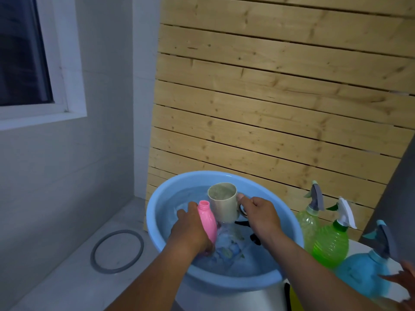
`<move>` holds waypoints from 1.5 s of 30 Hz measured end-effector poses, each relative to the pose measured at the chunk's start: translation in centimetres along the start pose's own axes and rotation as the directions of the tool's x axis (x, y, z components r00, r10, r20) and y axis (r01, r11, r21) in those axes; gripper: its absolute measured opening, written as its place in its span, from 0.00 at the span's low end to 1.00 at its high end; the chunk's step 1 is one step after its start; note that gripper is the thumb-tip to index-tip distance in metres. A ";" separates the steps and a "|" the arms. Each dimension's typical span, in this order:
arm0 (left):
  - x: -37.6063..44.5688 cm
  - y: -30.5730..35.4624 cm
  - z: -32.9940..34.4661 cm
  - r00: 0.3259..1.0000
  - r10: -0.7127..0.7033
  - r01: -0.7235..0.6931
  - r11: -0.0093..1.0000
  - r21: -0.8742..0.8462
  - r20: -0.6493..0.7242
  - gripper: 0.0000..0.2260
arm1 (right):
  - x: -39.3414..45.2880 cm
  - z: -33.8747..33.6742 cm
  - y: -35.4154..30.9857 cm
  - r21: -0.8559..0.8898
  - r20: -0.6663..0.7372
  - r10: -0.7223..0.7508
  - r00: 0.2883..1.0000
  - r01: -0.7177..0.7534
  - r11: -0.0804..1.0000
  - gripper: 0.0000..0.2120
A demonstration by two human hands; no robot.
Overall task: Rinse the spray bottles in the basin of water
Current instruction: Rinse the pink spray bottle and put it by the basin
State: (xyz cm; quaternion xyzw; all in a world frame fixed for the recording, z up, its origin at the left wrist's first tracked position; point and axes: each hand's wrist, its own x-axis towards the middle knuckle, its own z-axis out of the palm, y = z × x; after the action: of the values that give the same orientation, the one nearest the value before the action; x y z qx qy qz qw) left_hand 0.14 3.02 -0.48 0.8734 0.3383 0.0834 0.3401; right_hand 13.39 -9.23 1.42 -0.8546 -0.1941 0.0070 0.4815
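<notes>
Left hand point(190, 227) grips pink bottle point(207, 221).

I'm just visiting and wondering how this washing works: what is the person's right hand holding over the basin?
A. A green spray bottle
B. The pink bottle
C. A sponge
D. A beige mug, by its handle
D: the right hand grips the handle of the beige mug above the water in the blue basin, while the left hand holds the capless pink bottle.
</notes>
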 end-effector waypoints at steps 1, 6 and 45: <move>0.0 0.0 0.0 1.000 -0.002 0.002 1.000 0.006 0.002 0.45 | -0.1 -0.2 -0.1 0.014 -0.008 -0.005 1.000 0.005 1.000 0.27; -0.1 -0.1 0.2 1.000 -0.008 0.008 1.000 0.003 -0.008 0.45 | 0.0 -1.3 -0.9 0.072 -0.037 -0.026 0.999 0.028 0.997 0.24; -0.6 0.3 -0.1 0.998 0.061 -0.063 0.995 -0.074 -0.031 0.44 | -2.0 -4.3 -5.2 -0.186 -0.094 -0.242 0.966 0.221 0.957 0.21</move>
State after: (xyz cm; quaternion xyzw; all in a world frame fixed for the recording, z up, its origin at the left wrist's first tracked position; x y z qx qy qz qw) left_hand -0.17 2.56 -0.11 0.8689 0.3125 0.1190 0.3649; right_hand 10.71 -11.00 7.65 -0.8636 -0.2645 -0.1162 0.4131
